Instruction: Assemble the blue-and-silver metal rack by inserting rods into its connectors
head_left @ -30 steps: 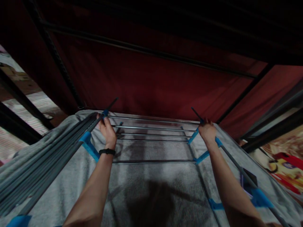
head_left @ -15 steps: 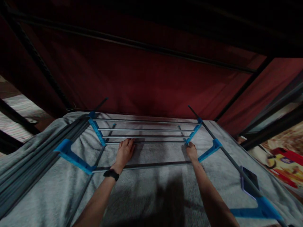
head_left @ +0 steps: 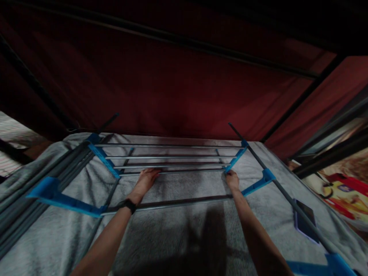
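Observation:
A shelf frame of thin metal rods [head_left: 172, 157] and blue plastic connectors [head_left: 105, 161] lies on a grey blanket [head_left: 184, 226]. My left hand [head_left: 144, 180], a black band on its wrist, reaches forward with its fingers curled on the nearest of the close-set rods [head_left: 186, 171]. My right hand [head_left: 232, 180] grips the right end of that same rod, where it meets a blue connector [head_left: 235, 158]. A thicker rod [head_left: 172, 202] crosses over both forearms.
A bundle of grey rods [head_left: 31, 180] lies along the blanket's left side. A dark phone [head_left: 306, 222] rests on the blanket at the right, by a long black pole [head_left: 287, 197]. Dark red fabric [head_left: 172, 92] on a black frame rises behind. A colourful mat [head_left: 345, 195] shows far right.
A second ago both hands held the frame's outer side poles near the far corners. They moved inward and down to the nearest close-set rod, and the view shifted slightly right.

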Motion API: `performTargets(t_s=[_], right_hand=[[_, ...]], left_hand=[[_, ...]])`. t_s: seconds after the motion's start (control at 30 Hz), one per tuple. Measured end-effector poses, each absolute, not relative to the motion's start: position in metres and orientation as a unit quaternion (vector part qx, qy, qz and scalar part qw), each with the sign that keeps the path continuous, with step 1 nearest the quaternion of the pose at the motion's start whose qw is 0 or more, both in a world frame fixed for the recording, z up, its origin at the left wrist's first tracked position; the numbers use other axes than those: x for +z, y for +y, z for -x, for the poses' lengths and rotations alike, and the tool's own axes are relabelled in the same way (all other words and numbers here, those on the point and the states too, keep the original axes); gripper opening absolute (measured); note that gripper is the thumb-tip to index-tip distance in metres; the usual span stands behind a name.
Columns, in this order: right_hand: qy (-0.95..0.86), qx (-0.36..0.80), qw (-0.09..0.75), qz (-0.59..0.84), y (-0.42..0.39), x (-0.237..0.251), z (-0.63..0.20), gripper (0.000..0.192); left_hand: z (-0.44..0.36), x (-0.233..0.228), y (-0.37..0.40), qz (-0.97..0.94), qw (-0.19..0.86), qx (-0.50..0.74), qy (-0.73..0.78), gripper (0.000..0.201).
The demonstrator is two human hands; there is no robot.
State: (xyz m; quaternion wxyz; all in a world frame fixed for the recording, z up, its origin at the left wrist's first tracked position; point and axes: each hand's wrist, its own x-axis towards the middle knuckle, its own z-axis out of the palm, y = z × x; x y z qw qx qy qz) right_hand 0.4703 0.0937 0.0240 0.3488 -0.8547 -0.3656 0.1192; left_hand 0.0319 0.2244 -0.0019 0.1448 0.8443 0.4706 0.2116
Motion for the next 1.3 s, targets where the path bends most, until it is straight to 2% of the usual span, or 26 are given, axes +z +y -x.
performTargets(t_s=[0.23,1.3], right_hand=[[-0.358,0.127,0.364,0.851,0.095,0.026,-0.473,0.039],[-0.336,0.147,0.407,0.837,0.093,0.002,-0.471,0.046]], left_hand=[[-0.031,0.005,0.221,-0.839,0.152,0.214,0.476,0.03],[-0.021,0.004,0.222,-0.839,0.167,0.183,0.484,0.032]])
